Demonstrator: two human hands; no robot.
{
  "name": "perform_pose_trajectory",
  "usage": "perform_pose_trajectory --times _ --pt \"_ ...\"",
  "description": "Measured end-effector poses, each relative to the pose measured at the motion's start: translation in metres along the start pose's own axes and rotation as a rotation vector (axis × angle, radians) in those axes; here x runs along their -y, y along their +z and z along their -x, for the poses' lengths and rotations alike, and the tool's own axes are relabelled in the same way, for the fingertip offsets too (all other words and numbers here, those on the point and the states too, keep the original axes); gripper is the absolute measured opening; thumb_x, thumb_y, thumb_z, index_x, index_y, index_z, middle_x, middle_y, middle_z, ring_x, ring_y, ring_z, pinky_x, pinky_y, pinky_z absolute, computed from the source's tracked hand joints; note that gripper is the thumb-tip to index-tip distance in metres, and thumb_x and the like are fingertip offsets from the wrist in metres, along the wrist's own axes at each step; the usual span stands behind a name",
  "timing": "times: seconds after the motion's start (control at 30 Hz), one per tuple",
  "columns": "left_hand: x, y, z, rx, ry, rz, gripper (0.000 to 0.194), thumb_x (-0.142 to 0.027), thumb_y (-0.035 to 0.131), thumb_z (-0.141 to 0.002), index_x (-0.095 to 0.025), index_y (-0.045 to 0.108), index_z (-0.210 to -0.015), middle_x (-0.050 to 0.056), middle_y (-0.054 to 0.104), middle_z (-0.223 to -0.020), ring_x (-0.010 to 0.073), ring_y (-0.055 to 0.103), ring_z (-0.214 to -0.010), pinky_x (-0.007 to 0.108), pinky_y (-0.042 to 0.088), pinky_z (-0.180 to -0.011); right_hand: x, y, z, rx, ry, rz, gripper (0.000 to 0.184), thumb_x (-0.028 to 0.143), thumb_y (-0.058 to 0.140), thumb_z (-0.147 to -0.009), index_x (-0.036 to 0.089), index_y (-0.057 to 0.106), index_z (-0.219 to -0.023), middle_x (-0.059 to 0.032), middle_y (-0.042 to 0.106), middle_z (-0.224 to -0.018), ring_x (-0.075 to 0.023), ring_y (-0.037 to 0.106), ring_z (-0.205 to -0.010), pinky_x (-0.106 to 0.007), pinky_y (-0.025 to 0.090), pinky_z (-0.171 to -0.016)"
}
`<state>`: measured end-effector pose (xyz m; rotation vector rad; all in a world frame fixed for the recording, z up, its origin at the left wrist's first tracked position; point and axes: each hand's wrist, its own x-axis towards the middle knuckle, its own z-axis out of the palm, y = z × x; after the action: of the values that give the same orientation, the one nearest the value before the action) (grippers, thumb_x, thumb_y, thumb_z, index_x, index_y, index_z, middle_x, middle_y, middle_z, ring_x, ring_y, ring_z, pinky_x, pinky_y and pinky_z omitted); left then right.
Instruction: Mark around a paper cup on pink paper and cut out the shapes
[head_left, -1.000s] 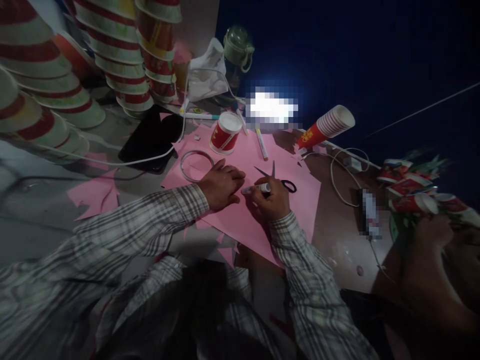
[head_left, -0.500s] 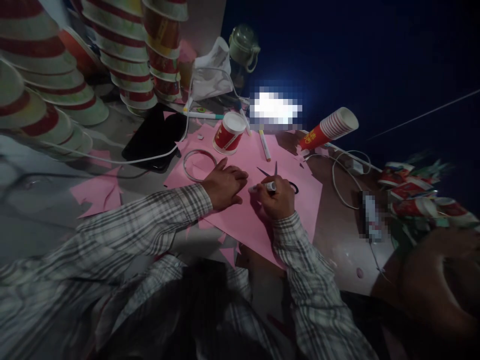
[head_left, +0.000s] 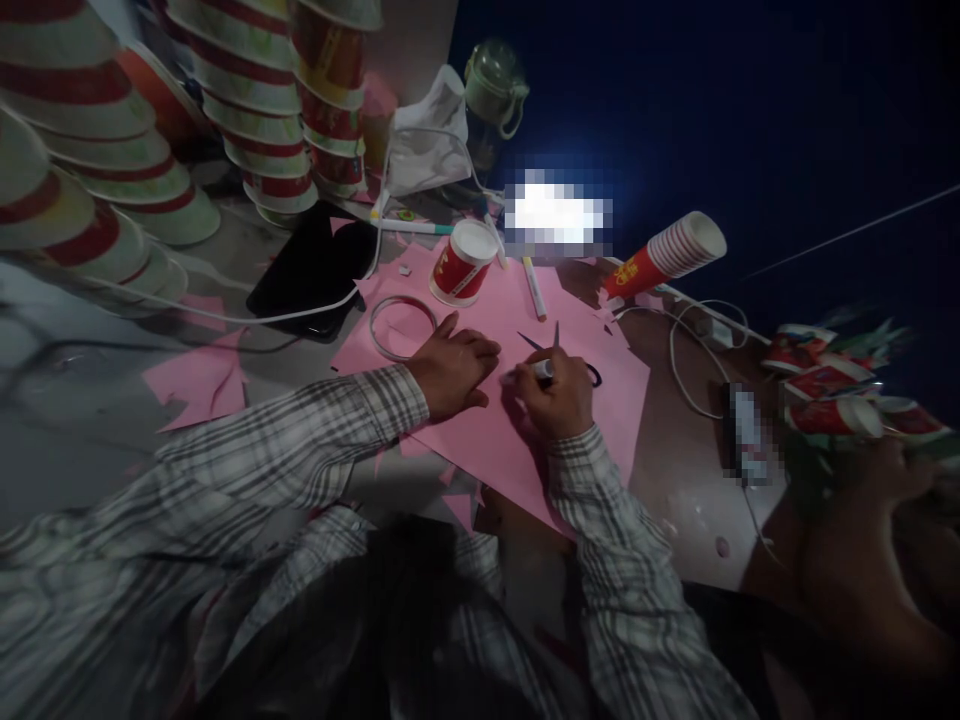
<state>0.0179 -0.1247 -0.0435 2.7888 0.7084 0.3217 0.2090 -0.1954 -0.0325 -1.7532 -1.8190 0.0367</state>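
My left hand (head_left: 452, 374) lies flat on a sheet of pink paper (head_left: 480, 455), fingers stretched out. In my right hand (head_left: 559, 398) is a white marker (head_left: 544, 370), its tip end pointing left and down at the paper. Just beyond that hand lie scissors (head_left: 555, 343) with blades spread, partly hidden under it; one black handle loop shows on the right. Beside my left hand rests a round ring (head_left: 375, 330), perhaps a roll of tape. Farther back a red and white paper cup (head_left: 463, 262) stands upside down on the paper.
Tall stacks of paper cups (head_left: 262, 130) stand at the left, near a black tablet or phone (head_left: 311, 270). Another marker (head_left: 535, 290) lies behind the scissors. A cup stack (head_left: 667, 255) leans at the right. White cable (head_left: 686, 370) loops there, and another person's arm (head_left: 862, 560) is at the right edge.
The view has shifted slightly, so things sit a little farther right. My right hand and the marker tilt slightly differently; my left hand stays flat on the paper.
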Motion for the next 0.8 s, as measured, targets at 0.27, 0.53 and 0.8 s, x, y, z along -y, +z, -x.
perform_pose_trajectory --times 0.27,0.53,0.8 --pt "-0.0015 -0.0005 0.0005 -0.017 -0.003 -0.022 0.047 -0.045 0.066 -0.097 -0.014 0.065 -0.133 0.013 0.061 -0.151 0.0312 0.053 -0.138 0.057 0.017 -0.127 0.0000 -0.0065 0.0014 0.030 0.021 -0.037 0.015 0.036 0.060 -0.084 0.024 0.057 -0.075 -0.0010 0.063 -0.061 -0.0195 0.056 -0.057 -0.036 0.045 -0.068" --pt "-0.0053 -0.0049 0.0005 0.024 -0.031 -0.056 0.050 -0.046 0.065 -0.098 -0.014 0.063 -0.136 0.011 0.059 -0.154 0.0302 0.052 -0.140 0.055 0.015 -0.127 -0.0001 -0.0080 0.0009 0.022 0.019 0.023 0.014 0.036 0.058 -0.082 0.025 0.055 -0.074 0.0014 0.059 -0.056 -0.0186 0.054 -0.054 -0.034 0.043 -0.065" --pt "-0.0060 -0.0069 0.0001 0.050 -0.043 -0.044 0.049 -0.045 0.062 -0.099 -0.015 0.063 -0.138 0.013 0.057 -0.156 0.0304 0.051 -0.141 0.056 0.015 -0.127 0.0009 -0.0064 0.0016 0.020 0.036 0.024 0.015 0.037 0.057 -0.083 0.025 0.055 -0.074 0.0001 0.062 -0.057 -0.0199 0.057 -0.055 -0.036 0.045 -0.066"
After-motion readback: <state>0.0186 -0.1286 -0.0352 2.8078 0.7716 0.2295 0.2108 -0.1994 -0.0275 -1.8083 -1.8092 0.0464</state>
